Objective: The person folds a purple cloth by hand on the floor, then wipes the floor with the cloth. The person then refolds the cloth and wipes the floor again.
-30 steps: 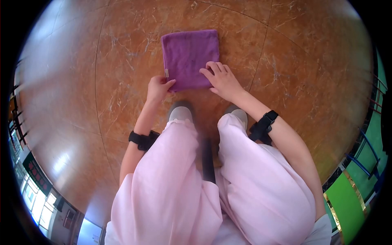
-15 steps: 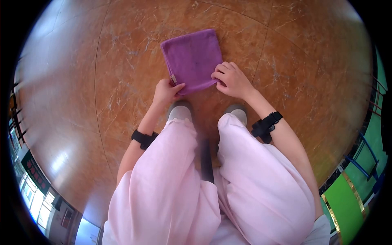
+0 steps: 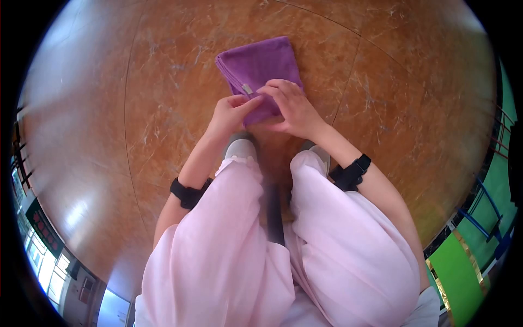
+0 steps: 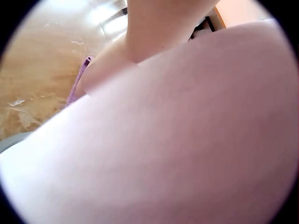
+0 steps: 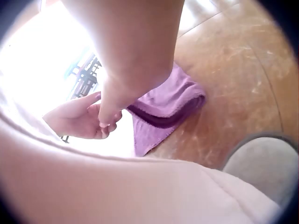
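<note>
A folded purple towel (image 3: 261,60) lies on the floor in front of the feet, its left edge slanting toward the hands and a small pale label (image 3: 247,89) showing on it. My left hand (image 3: 229,115) pinches the near left part of the towel, thumb stretched out over the cloth. Over the near part of the towel is my right hand (image 3: 297,111), fingers bent and thumb apart from them, fingertips close by the left thumb. The right wrist view shows the towel's layers (image 5: 168,107) bulging, with one corner pointing down. Leg cloth hides most of the left wrist view.
Brown marbled floor tiles (image 3: 180,65) surround the towel. Both shoes (image 3: 239,146) stand just short of its near edge, and knees in pale pink trousers (image 3: 218,234) rise between the forearms. Green panels (image 3: 457,272) stand at the far right edge.
The right hand moved to the towel's near right corner, then left toward the left hand. The left hand shifted right and forward, drawing the labelled edge inward, so the towel's near part is bunched narrower.
</note>
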Demonstrator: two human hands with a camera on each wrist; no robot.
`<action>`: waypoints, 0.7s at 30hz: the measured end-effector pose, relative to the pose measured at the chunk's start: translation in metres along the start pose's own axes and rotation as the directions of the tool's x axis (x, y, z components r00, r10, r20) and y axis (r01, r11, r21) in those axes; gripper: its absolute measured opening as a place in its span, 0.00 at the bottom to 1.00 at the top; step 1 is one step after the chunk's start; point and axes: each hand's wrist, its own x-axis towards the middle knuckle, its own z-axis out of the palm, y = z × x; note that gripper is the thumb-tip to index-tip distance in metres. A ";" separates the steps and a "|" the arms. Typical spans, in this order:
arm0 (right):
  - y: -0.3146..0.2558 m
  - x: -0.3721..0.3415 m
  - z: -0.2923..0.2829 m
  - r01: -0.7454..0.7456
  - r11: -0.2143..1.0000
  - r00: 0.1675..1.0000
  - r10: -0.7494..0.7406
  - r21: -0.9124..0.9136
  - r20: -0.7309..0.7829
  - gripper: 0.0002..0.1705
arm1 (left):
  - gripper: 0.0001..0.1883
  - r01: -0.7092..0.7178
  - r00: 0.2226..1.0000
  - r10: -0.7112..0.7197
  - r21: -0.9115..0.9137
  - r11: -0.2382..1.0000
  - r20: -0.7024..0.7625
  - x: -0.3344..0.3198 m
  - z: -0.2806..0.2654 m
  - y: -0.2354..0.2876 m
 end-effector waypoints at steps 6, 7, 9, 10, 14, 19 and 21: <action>0.002 0.022 0.001 -0.230 0.904 0.967 0.255 0.360 -0.022 0.18 | 0.14 -0.004 1.000 0.010 -0.204 0.979 0.025 0.011 -0.018 0.013; 0.004 0.022 -0.001 -0.232 0.904 0.966 0.256 0.360 -0.020 0.18 | 0.12 -0.068 0.996 0.075 -0.135 0.988 0.051 0.020 -0.029 0.012; 0.008 0.020 -0.011 -0.309 0.874 0.942 0.336 0.375 -0.006 0.16 | 0.12 -0.133 0.987 0.139 -0.069 0.989 0.081 0.039 -0.043 0.009; 0.009 0.019 -0.013 -0.331 0.859 0.930 0.367 0.389 -0.017 0.15 | 0.15 -0.417 0.879 0.468 0.327 0.848 -0.094 0.047 -0.046 0.006; 0.017 0.014 -0.016 -0.381 0.804 0.903 0.430 0.456 -0.003 0.15 | 0.27 -0.518 0.417 0.899 0.847 0.117 0.131 0.071 -0.052 0.020; 0.020 0.014 -0.024 -0.289 0.858 0.929 0.359 0.426 -0.094 0.14 | 0.23 -0.670 0.540 0.759 0.731 0.128 0.362 0.097 -0.074 0.036; 0.021 0.013 -0.030 -0.275 0.861 0.928 0.353 0.428 -0.116 0.14 | 0.21 -0.690 0.612 0.700 0.680 0.246 0.367 0.095 -0.077 0.038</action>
